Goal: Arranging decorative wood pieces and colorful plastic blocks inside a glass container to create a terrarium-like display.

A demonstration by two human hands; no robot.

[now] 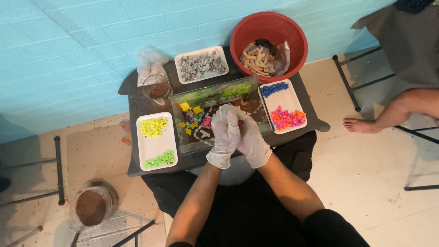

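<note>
Both of my hands wear white gloves and are clasped together over a small glass tank (218, 93) on a dark table (145, 108). My left hand (225, 135) wraps over my right hand (254, 143), fingers curled. A speck of pink shows where they meet; whatever is inside the clasp is hidden. The tank holds brown soil, yellow and pink bits and pale pieces. To its right, a white tray (289, 99) carries blue pebbles (273, 88) and pink-orange pebbles (287, 118). On its left, another white tray (155, 145) has yellow pebbles (154, 126) and green pebbles (161, 159).
Behind the tank are a tray of grey stones (202, 65), a glass of brown soil (158, 88), a plastic bag (150, 64) and a red basin (238, 39) with pale pieces. A jar of soil (93, 208) stands on the floor. Another person's bare foot (361, 126) rests at right.
</note>
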